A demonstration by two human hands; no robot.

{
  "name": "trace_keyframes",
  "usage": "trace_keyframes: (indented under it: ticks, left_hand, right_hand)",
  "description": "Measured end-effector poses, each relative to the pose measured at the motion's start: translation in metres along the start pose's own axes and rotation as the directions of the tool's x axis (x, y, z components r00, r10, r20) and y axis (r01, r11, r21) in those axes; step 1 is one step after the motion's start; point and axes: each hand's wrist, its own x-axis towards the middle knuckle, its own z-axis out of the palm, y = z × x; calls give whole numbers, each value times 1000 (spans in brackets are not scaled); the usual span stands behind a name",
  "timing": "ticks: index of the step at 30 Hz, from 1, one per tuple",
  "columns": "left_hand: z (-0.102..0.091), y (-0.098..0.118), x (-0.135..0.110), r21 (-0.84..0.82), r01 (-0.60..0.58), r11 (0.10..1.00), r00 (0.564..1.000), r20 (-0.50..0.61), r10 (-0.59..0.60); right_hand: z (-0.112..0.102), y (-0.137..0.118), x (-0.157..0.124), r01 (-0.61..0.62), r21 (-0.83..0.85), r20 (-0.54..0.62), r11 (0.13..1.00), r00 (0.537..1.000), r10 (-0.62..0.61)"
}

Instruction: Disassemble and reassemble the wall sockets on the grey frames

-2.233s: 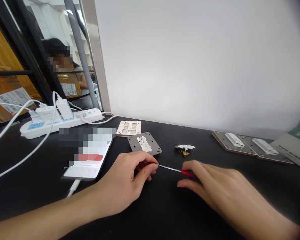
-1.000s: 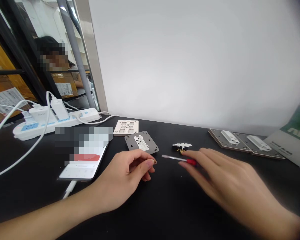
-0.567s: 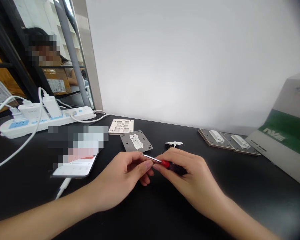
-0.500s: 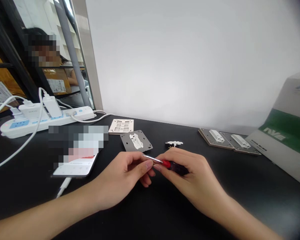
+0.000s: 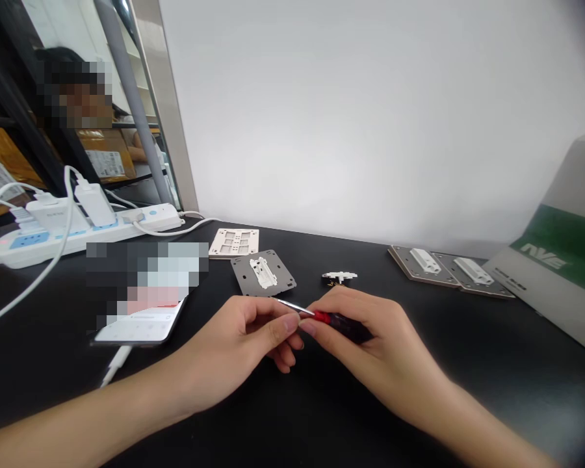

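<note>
My right hand (image 5: 370, 344) is closed round a small screwdriver (image 5: 338, 320) with a red and black handle. Its thin metal shaft points left into the fingertips of my left hand (image 5: 244, 344). That hand is pinched shut on something too small to make out. Both hands rest on the black table (image 5: 468, 351). Just beyond them lies a grey switch plate (image 5: 262, 274) with a white insert, and a small white part (image 5: 339, 277) lies to its right.
A beige frame (image 5: 234, 242) lies behind the grey plate. A phone (image 5: 141, 318) on a white cable lies at the left, beyond it a white power strip (image 5: 78, 227) with chargers. Two grey plates (image 5: 448, 266) and a green-and-white box (image 5: 556, 279) sit at the right. Another person sits behind the glass.
My right hand brought the screwdriver back from the right, and its tip now meets my left fingertips. The view has drifted slightly to the right.
</note>
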Motion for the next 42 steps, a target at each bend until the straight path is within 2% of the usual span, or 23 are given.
trace_keyframes:
  ticks: [4, 18, 25, 29, 32, 37, 42]
  left_hand:
    - [0, 0, 1, -19, 14, 1000, 1000, 17, -14]
    - [0, 0, 1, -59, 21, 998, 1000, 22, -19]
    - [-1, -1, 1, -14, -3, 1000, 1000, -2, 3]
    - [0, 0, 1, -9, -8, 1000, 1000, -7, 8]
    - [1, 0, 2, -29, 5, 1000, 1000, -13, -6]
    - [0, -2, 2, -47, 16, 999, 1000, -19, -17]
    - [0, -3, 3, -60, 9, 998, 1000, -20, -10]
  right_hand:
    - [-1, 2, -1, 84, -23, 6, 996, 996, -84]
    - [2, 4, -1, 141, -12, 9, 990, 990, -140]
    - [2, -1, 3, -100, 114, 46, 988, 994, 95]
    - [4, -2, 4, -154, 94, 26, 984, 988, 152]
    - [5, 0, 4, -127, 28, -17, 992, 992, 127]
    - [4, 4, 2, -4, -30, -35, 1000, 999, 3]
    - [6, 3, 0, 23, -72, -42, 997, 999, -26]
